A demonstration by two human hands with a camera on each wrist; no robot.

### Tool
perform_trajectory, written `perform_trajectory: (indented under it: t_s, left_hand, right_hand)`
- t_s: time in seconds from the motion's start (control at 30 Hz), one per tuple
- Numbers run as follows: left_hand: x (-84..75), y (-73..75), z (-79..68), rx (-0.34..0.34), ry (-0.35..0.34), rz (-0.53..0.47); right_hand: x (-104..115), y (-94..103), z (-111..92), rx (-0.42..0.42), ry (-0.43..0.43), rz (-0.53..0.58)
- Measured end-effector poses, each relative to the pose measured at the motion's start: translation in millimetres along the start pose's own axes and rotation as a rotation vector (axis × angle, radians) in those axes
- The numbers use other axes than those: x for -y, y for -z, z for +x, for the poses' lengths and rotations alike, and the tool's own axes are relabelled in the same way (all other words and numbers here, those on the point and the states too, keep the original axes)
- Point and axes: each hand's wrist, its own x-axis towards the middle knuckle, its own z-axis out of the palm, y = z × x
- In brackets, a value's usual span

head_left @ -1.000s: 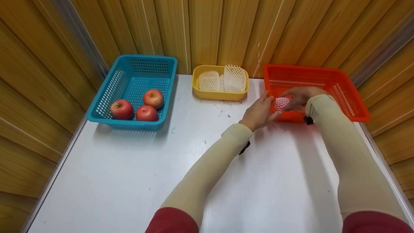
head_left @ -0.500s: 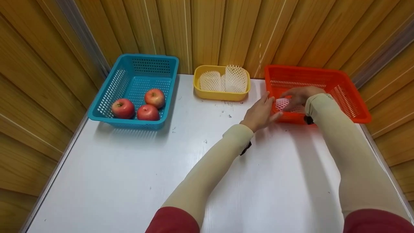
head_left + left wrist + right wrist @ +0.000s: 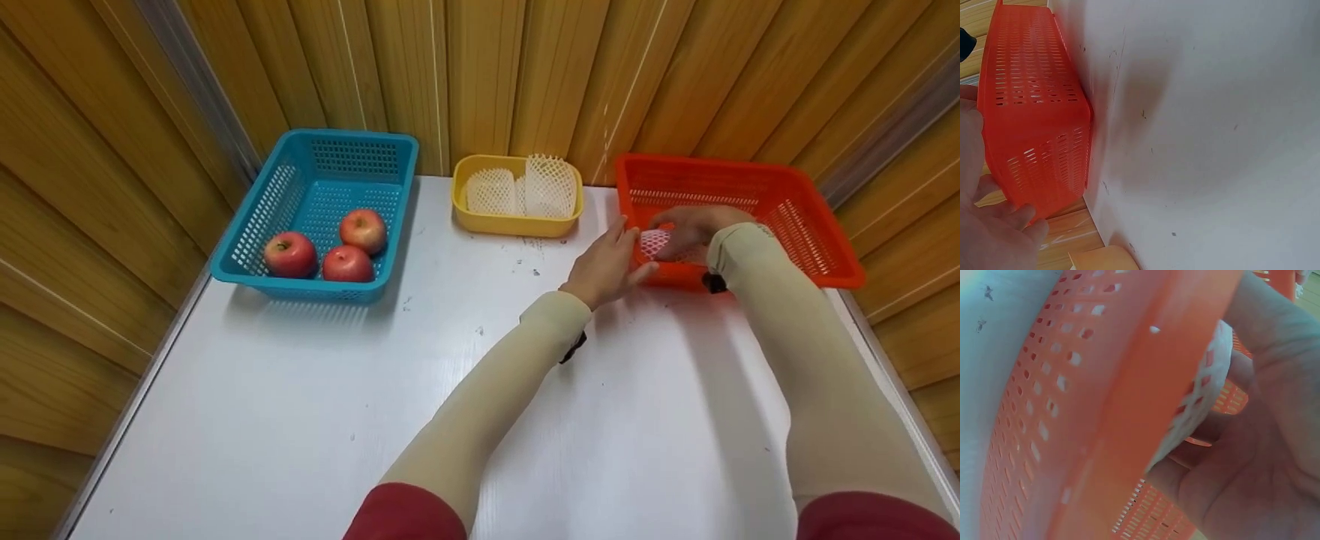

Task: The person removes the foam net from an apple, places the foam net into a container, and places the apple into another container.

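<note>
An apple in a white foam net lies in the near left corner of the red basket. My right hand reaches over the basket's near side, its fingers curled round the netted apple. In the right wrist view, the foam net shows between the basket wall and the palm, with red through its mesh. My left hand touches the basket's left near corner from outside, fingers extended and thumb apart. From the left wrist, its fingertips show against the basket rim.
Left of the red basket stands a yellow tub holding white foam nets. A blue basket at the far left contains three bare apples. Wood-patterned panels border the white table at the back and sides.
Both hands stay almost in place at the red basket. The head view has shifted slightly, so the whole scene sits a little lower and further right.
</note>
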Motion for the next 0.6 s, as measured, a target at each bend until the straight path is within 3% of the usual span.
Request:
perform_trajectory:
  t_s: [0.33, 0.6]
  left_hand:
    - [2.1, -0.3, 3.7, -0.025, -0.004, 0.001]
    - [3.2, -2.2, 3.4, -0.024, -0.006, 0.008]
  right_hand:
    - [-2, 1.6, -7, -0.058, 0.107, -0.129]
    - [-6, 6.0, -15, -0.078, 0.110, -0.106]
